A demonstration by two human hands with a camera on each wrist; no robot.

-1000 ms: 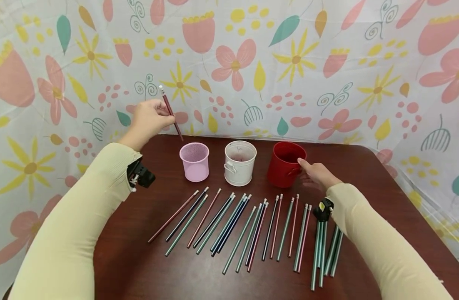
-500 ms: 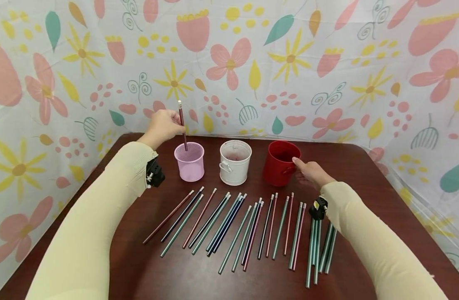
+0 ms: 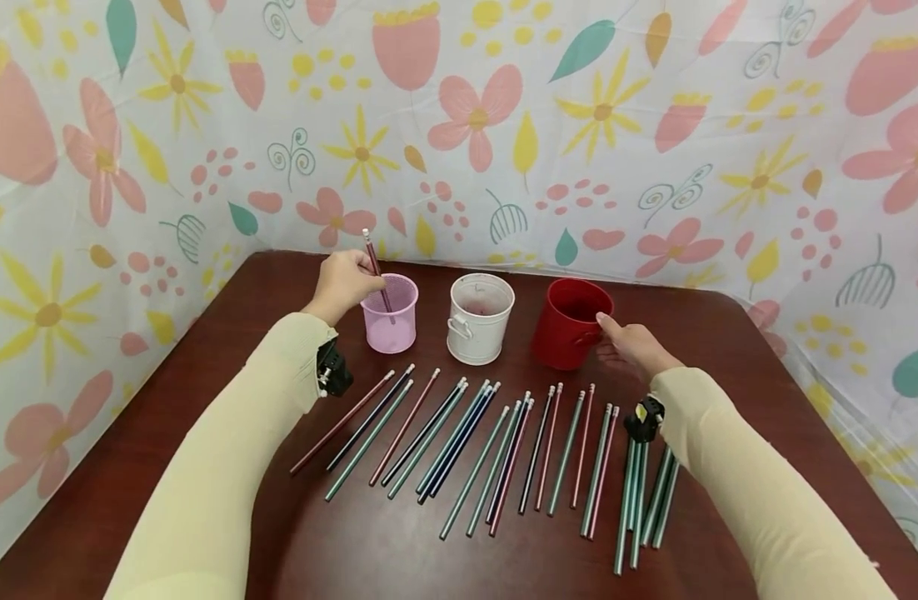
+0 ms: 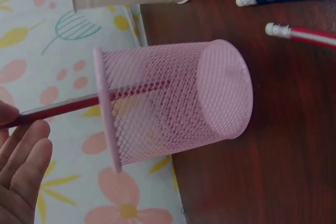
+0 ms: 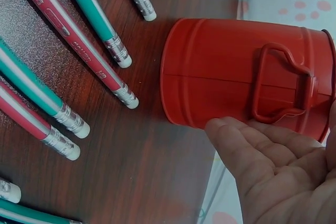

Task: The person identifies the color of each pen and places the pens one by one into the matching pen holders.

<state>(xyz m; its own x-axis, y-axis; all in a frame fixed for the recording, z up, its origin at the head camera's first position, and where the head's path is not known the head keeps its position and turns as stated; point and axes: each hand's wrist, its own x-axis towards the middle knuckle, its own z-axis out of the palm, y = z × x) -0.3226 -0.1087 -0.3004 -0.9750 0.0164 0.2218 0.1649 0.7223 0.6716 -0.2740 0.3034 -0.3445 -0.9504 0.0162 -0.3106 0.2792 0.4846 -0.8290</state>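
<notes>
My left hand [image 3: 344, 285] pinches a dark red pencil [image 3: 372, 252] near its upper part, eraser end up. The pencil's lower end is inside the pink mesh cup [image 3: 391, 329]; through the mesh in the left wrist view the tip shows partway down, above the base. My right hand [image 3: 633, 348] holds the red bucket [image 3: 566, 333] at its right side, thumb at the rim and fingers along the outer wall below the wire handle [image 5: 260, 85]. The bucket leans slightly. Between the two stands a white bucket [image 3: 480, 325] with a small handle.
Several green, dark blue and red pencils [image 3: 402, 429] lie in a loose row across the brown table [image 3: 369, 550], eraser ends toward the containers. The rightmost ones lie partly under my right forearm. A flowered cloth [image 3: 474, 208] hangs behind the table.
My left hand has moved right and down, bringing the red pencil from above and beside the pink cup to inside it. The right hand keeps its hold on the red bucket.
</notes>
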